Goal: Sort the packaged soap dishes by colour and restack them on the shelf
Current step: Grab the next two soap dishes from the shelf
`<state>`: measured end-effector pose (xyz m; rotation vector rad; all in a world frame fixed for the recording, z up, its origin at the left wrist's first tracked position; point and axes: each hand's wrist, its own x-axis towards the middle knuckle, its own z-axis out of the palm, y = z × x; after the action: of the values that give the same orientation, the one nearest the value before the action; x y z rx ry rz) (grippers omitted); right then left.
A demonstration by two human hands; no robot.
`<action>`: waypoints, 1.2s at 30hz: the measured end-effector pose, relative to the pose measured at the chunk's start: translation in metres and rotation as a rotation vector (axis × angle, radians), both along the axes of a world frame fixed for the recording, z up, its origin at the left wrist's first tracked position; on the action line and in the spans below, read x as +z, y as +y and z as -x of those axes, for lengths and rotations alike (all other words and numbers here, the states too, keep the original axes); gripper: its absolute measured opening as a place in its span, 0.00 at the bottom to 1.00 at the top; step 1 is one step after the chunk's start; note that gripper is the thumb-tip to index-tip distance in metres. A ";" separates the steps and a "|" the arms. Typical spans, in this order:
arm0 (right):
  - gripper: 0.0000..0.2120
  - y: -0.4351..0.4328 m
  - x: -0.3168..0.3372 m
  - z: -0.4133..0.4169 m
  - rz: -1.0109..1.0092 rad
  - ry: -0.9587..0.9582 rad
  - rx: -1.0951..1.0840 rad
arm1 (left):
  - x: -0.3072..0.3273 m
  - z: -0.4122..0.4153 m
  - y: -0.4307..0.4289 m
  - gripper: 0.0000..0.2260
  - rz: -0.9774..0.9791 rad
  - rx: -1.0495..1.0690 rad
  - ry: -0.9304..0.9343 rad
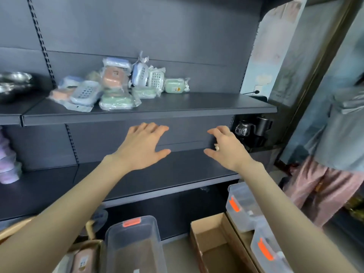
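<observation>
Pastel soap dishes (116,89) jumbled on the shelf (206,105).
Left hand (141,146) and right hand (226,149) hover empty, fingers loosely spread; best gather one colour first.

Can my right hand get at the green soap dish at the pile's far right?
Probably yes. The right hand is open and empty below the shelf, and the green soap dish sits at the pile's right end, nothing in front.

Surrounding clutter
Clear plastic bins (136,245) with orange latches flank an open cardboard box (206,222); a coffee maker (263,126) stands right, steel bowls (13,85) left.
</observation>
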<state>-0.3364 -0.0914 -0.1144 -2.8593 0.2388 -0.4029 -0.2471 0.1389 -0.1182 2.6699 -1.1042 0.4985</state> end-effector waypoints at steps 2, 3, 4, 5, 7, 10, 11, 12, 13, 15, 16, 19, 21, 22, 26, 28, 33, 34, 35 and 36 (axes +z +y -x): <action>0.28 -0.019 0.012 -0.021 0.011 -0.016 0.015 | 0.011 -0.019 -0.018 0.29 0.003 0.012 -0.028; 0.28 -0.027 0.017 -0.032 0.015 -0.020 0.021 | 0.016 -0.029 -0.027 0.29 0.006 0.018 -0.044; 0.28 -0.036 0.022 -0.045 0.017 -0.021 0.025 | 0.019 -0.041 -0.035 0.29 0.009 0.025 -0.059; 0.27 -0.044 0.025 -0.058 0.017 -0.021 0.029 | 0.023 -0.054 -0.043 0.29 0.015 0.036 -0.070; 0.27 -0.059 0.033 -0.086 0.012 -0.018 0.039 | 0.027 -0.080 -0.059 0.29 0.024 0.056 -0.076; 0.28 -0.081 0.041 -0.130 0.029 0.002 0.065 | 0.031 -0.119 -0.084 0.29 0.010 0.074 -0.058; 0.29 -0.088 0.043 -0.145 0.032 0.006 0.068 | 0.031 -0.132 -0.092 0.29 0.005 0.078 -0.055; 0.29 -0.095 0.046 -0.160 0.035 0.000 0.075 | 0.032 -0.145 -0.099 0.29 0.012 0.082 -0.059; 0.29 -0.101 0.049 -0.175 0.038 -0.005 0.084 | 0.033 -0.157 -0.105 0.29 0.022 0.089 -0.060; 0.29 -0.112 0.053 -0.205 0.031 -0.004 0.098 | 0.037 -0.182 -0.115 0.29 0.027 0.106 -0.049; 0.29 -0.116 0.055 -0.221 0.025 -0.002 0.109 | 0.038 -0.195 -0.119 0.29 0.023 0.116 -0.044; 0.30 -0.128 0.059 -0.270 0.019 -0.010 0.153 | 0.042 -0.235 -0.129 0.29 0.045 0.164 -0.010; 0.30 -0.135 0.061 -0.304 0.010 -0.006 0.181 | 0.043 -0.264 -0.134 0.28 0.075 0.197 0.025; 0.30 -0.139 0.061 -0.322 0.004 -0.004 0.198 | 0.042 -0.279 -0.136 0.28 0.090 0.211 0.044; 0.29 -0.152 0.057 -0.395 0.003 -0.007 0.270 | 0.034 -0.337 -0.142 0.27 0.154 0.294 0.121; 0.29 -0.159 0.054 -0.432 0.000 -0.001 0.304 | 0.031 -0.365 -0.145 0.28 0.155 0.355 0.153; 0.33 -0.170 0.042 -0.516 0.047 -0.028 0.333 | 0.022 -0.429 -0.149 0.33 0.059 0.504 0.177; 0.34 -0.171 0.039 -0.531 0.072 -0.048 0.336 | 0.020 -0.439 -0.149 0.34 0.038 0.524 0.185; 0.35 -0.172 0.036 -0.544 0.095 -0.067 0.338 | 0.018 -0.447 -0.148 0.35 0.021 0.540 0.197; 0.37 -0.173 0.034 -0.556 0.109 -0.080 0.340 | 0.017 -0.454 -0.148 0.36 0.013 0.555 0.219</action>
<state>0.2195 -0.2647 -0.0808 -2.9023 -0.2892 -0.4702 0.2071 -0.0090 -0.1016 2.9130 -0.2903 0.2815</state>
